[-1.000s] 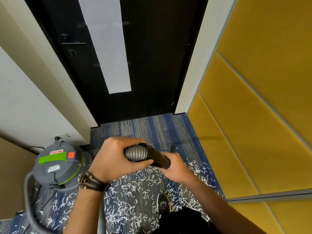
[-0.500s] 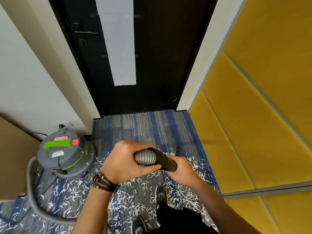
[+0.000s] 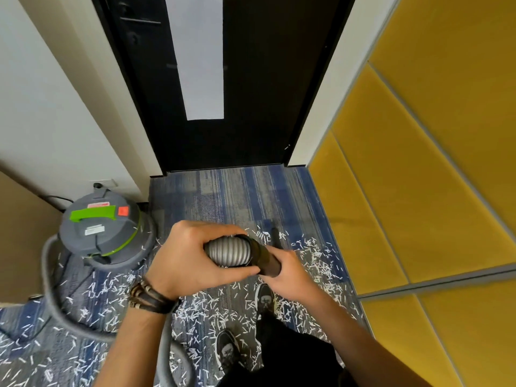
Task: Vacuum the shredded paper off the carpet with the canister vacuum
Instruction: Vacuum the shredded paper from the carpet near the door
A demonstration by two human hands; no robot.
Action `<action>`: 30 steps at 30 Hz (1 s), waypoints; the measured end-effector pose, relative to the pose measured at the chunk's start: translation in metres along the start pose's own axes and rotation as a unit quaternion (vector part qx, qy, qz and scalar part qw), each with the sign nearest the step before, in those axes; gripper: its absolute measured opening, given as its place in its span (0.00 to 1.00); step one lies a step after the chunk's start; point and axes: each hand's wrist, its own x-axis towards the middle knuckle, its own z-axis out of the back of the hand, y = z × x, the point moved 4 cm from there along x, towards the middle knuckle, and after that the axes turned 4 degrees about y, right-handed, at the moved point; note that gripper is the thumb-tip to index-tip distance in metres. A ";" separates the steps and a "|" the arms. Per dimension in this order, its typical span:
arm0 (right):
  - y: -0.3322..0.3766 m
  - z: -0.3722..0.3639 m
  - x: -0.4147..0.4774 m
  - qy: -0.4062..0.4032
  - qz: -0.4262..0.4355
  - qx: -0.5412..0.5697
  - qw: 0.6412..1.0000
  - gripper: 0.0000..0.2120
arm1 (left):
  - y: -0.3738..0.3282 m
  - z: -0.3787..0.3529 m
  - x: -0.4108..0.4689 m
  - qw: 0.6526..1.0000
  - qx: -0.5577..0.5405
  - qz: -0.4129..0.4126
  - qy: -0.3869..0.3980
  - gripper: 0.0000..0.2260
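My left hand [image 3: 185, 259] grips the ribbed grey hose end [image 3: 230, 251] of the vacuum. My right hand [image 3: 289, 276] holds the black wand [image 3: 265, 258] joined to it. The wand's black nozzle tip [image 3: 275, 238] shows just beyond my hands, low over the carpet. White shredded paper [image 3: 315, 256] lies thick on the blue striped carpet [image 3: 223, 191] around my shoes and to both sides. The grey canister vacuum [image 3: 102, 236] with a green handle stands at the left. Its grey hose [image 3: 55, 303] loops across the floor toward me.
A black door [image 3: 265, 79] with a white panel closes the far end. Yellow wall panels [image 3: 418, 163] run along the right, a white wall [image 3: 42, 107] on the left. A black cord [image 3: 53, 199] leads to a wall socket behind the canister. My shoes [image 3: 264, 298] stand among the paper.
The view has tilted and shifted, so the door and canister sit higher and more to the right. Both hands keep their hold on the hose and wand, which has barely moved.
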 end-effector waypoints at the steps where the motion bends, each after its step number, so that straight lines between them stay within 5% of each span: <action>1: -0.002 0.002 -0.007 -0.006 -0.007 0.007 1.000 0.09 | -0.002 -0.004 0.000 1.000 -0.009 -0.001 0.002 0.24; 10: -0.016 0.017 -0.030 -0.021 -0.055 -0.009 0.998 0.13 | -0.029 -0.022 -0.005 1.000 0.023 -0.007 0.001 0.21; 19: -0.008 -0.008 -0.037 0.033 0.016 -0.031 0.999 0.10 | -0.050 -0.016 -0.045 0.997 0.051 0.042 -0.035 0.24; 30: -0.047 0.024 -0.103 0.025 0.001 -0.015 1.000 0.16 | -0.094 -0.080 -0.064 0.997 0.046 0.052 -0.020 0.23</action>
